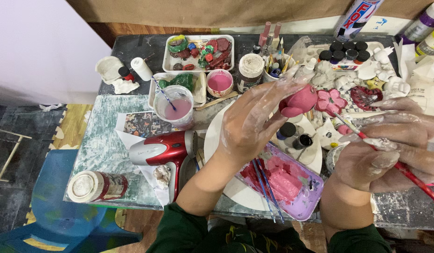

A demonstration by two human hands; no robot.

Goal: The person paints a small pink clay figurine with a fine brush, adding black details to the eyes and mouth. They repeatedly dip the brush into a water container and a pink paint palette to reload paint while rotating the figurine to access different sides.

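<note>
Right now the left hand [247, 126] holds a small pink figure [299, 102] up above the surface, over the white round plate [217, 140] near the middle, w/ fingers [273, 93] closed round its lower part & thumb pressing from below. Figure looks like a little plaster or clay piece, freshly coated pink: prob. light, stiff, brittle if dropped, and wet paint would make it slick & easy to smudge, so best gripped at the base or any unpainted bit, lightly. Left forearm comes up from the near edge, wrist bent, palm turned toward the right side. Right hand [390, 150] sits toward the right edge, fingers pinched on a red-handled brush [367, 138], bristle tip aimed left at the figure, just short of it; can't tell if it's touching. Both hands are crusted w/ whitish residue. Below the left wrist lies a lilac tray [306, 206] smeared w/ pink paint, two thin blue brushes [266, 187] resting across it. Red hair dryer [163, 150] lies left of the plate, a cup of pinkish water [175, 110] beyond it. A pink flower piece [330, 100] sits just beside the figure, farther back.
</note>
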